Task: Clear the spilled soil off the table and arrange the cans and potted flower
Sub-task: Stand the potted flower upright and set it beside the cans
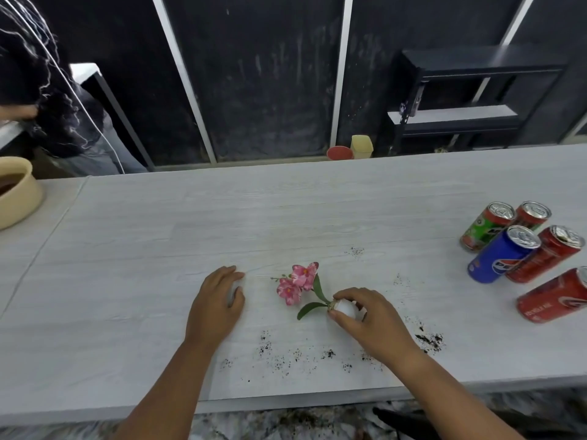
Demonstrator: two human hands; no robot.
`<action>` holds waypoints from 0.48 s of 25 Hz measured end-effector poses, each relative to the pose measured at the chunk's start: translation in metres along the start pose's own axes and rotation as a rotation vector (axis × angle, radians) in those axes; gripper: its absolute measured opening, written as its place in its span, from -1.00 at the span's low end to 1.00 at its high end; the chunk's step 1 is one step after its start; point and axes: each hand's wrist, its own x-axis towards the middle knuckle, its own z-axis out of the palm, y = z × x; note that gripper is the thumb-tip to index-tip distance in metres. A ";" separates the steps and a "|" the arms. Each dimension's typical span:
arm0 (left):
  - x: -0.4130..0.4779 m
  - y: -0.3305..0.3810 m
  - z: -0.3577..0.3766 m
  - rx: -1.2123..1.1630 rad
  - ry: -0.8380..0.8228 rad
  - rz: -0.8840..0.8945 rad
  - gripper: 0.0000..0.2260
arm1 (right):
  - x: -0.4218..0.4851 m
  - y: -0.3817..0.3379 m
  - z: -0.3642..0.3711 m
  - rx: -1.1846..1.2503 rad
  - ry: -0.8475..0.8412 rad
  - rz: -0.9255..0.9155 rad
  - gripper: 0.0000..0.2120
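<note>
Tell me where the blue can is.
In the head view, the blue can stands at the table's right end, in the cluster of cans, with the green can behind it and a red can touching its right side.

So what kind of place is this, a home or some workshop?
Probably a workshop or studio, not a home: a long pale wood-grain table, dark panelled walls with white strips, and a bare black metal shelving unit behind.

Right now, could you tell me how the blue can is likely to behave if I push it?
The blue can stands upright, tall and narrow, so it may tip. It crowds the red can beside it and would likely knock that.
</note>
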 end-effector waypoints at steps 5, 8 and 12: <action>0.000 -0.001 0.001 0.024 0.015 0.021 -0.67 | 0.012 0.009 -0.015 0.095 0.095 0.013 -0.81; 0.001 -0.003 0.003 0.045 0.012 0.025 -0.66 | 0.025 0.019 -0.035 0.143 0.183 0.034 -0.82; 0.002 -0.007 0.006 0.065 -0.004 0.013 -0.71 | 0.049 0.042 -0.070 0.194 0.327 0.092 -0.83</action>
